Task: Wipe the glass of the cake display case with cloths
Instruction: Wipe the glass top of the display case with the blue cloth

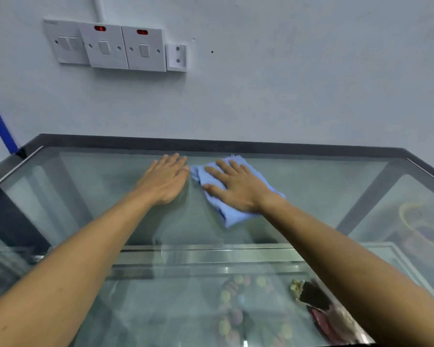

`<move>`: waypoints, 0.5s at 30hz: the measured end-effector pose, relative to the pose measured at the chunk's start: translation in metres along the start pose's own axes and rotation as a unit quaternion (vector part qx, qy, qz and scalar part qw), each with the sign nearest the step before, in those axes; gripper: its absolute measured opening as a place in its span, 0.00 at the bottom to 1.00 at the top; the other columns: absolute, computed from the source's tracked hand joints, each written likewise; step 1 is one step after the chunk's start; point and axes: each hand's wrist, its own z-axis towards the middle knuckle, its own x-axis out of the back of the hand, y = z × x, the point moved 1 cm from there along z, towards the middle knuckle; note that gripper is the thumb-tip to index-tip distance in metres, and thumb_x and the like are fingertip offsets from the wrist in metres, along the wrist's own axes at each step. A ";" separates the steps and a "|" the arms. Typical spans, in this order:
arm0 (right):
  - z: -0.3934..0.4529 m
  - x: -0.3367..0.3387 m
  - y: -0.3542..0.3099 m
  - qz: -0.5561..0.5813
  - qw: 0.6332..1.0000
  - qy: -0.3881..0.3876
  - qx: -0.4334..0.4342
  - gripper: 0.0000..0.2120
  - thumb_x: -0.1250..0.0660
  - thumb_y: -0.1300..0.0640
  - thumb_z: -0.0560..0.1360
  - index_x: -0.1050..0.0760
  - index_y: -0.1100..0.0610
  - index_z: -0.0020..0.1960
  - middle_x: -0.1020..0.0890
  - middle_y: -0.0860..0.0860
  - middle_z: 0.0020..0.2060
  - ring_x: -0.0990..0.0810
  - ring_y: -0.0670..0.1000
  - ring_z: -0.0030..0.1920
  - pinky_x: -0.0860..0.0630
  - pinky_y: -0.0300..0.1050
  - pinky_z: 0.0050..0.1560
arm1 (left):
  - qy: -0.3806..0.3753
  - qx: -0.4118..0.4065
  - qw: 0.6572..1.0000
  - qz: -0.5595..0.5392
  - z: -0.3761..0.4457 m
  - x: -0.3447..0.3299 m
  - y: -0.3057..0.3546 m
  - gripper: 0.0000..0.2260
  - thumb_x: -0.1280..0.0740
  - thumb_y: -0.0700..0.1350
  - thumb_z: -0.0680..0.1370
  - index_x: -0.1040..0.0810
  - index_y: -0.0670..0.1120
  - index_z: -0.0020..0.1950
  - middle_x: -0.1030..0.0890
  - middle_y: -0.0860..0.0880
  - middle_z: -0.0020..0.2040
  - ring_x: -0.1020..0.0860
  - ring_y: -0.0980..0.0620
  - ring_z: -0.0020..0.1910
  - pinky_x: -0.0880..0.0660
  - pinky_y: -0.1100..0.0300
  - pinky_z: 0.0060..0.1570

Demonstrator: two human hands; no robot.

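The top glass [323, 186] of the cake display case stretches flat in front of me, framed by a dark rim. A light blue cloth [232, 217] lies crumpled on it near the far edge. My right hand [238, 189] presses flat on the cloth with fingers spread and straight. Just left of the cloth, my left hand [164, 181] rests palm down on the bare glass, fingers straight and together, holding nothing.
A white wall rises right behind the case, with a row of switches [110, 46] high on the left. A blue pole [1, 128] leans at the left edge. Through the glass I see macarons [233, 309] and cake slices [313, 296] on a lower shelf.
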 end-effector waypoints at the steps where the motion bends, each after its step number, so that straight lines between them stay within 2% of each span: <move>1: -0.036 -0.003 0.004 -0.008 0.999 0.007 0.040 0.32 0.50 0.32 0.82 0.49 0.40 0.83 0.49 0.45 0.83 0.53 0.52 0.82 0.56 0.50 0.81 | -0.004 -0.002 1.000 0.009 -0.001 0.000 0.000 0.26 0.56 0.56 0.88 0.53 0.52 0.86 0.55 0.52 0.85 0.57 0.49 0.84 0.60 0.51 0.82; 3: -0.101 0.001 0.028 0.016 0.999 0.011 0.045 0.31 0.51 0.29 0.80 0.50 0.34 0.81 0.52 0.36 0.81 0.56 0.43 0.82 0.62 0.40 0.79 | -0.013 -0.013 1.000 0.025 -0.001 0.001 0.000 0.27 0.56 0.57 0.87 0.55 0.51 0.86 0.57 0.51 0.85 0.58 0.49 0.84 0.60 0.51 0.82; 5: -0.122 0.013 0.070 0.032 0.999 0.008 -0.013 0.34 0.55 0.23 0.76 0.50 0.31 0.79 0.53 0.34 0.78 0.56 0.39 0.81 0.65 0.34 0.77 | -0.021 -0.025 0.999 0.037 -0.004 0.003 -0.002 0.28 0.55 0.59 0.87 0.55 0.52 0.86 0.57 0.51 0.85 0.58 0.49 0.84 0.60 0.50 0.82; 6: -0.116 0.019 0.094 0.030 0.998 0.006 -0.050 0.39 0.58 0.19 0.72 0.49 0.33 0.80 0.50 0.37 0.79 0.54 0.41 0.81 0.63 0.36 0.78 | -0.025 -0.030 0.998 0.043 -0.005 0.005 -0.005 0.29 0.55 0.61 0.86 0.55 0.54 0.86 0.57 0.52 0.85 0.58 0.49 0.84 0.60 0.50 0.82; 7: -0.101 0.021 0.123 0.023 0.996 0.010 -0.089 0.46 0.61 0.17 0.68 0.47 0.37 0.81 0.46 0.42 0.81 0.51 0.46 0.82 0.59 0.43 0.81 | -0.028 -0.031 0.998 0.047 -0.006 0.007 -0.009 0.29 0.55 0.63 0.86 0.55 0.56 0.85 0.57 0.52 0.85 0.58 0.48 0.84 0.60 0.49 0.82; 8: -0.083 0.022 0.148 0.015 0.991 0.017 -0.132 0.51 0.63 0.16 0.66 0.46 0.41 0.82 0.45 0.47 0.83 0.49 0.51 0.83 0.56 0.50 0.82 | -0.031 -0.028 0.998 0.052 -0.008 0.009 -0.013 0.29 0.55 0.64 0.85 0.55 0.59 0.85 0.57 0.53 0.85 0.58 0.48 0.84 0.60 0.48 0.82; 9: -0.062 0.024 0.166 0.008 0.983 0.021 -0.184 0.52 0.63 0.18 0.66 0.46 0.44 0.83 0.44 0.51 0.83 0.48 0.56 0.83 0.53 0.56 0.82 | -0.030 -0.022 0.998 0.059 -0.009 0.011 -0.017 0.29 0.56 0.66 0.84 0.55 0.61 0.84 0.58 0.53 0.85 0.58 0.47 0.84 0.60 0.47 0.82; 12: 0.012 0.026 0.167 0.001 0.955 0.039 -0.293 0.42 0.57 0.26 0.75 0.46 0.45 0.83 0.45 0.55 0.83 0.47 0.63 0.81 0.50 0.62 0.79 | -0.020 -0.014 0.998 0.056 -0.011 0.008 -0.024 0.28 0.58 0.67 0.84 0.56 0.64 0.83 0.58 0.54 0.85 0.59 0.47 0.84 0.61 0.48 0.82; 15: 0.080 0.018 0.092 0.012 0.970 0.023 -0.243 0.36 0.53 0.30 0.81 0.48 0.46 0.84 0.48 0.55 0.83 0.49 0.64 0.82 0.51 0.61 0.80 | -0.009 -0.013 0.999 0.028 -0.009 0.006 -0.024 0.26 0.60 0.64 0.85 0.54 0.63 0.84 0.57 0.56 0.85 0.59 0.49 0.84 0.61 0.49 0.82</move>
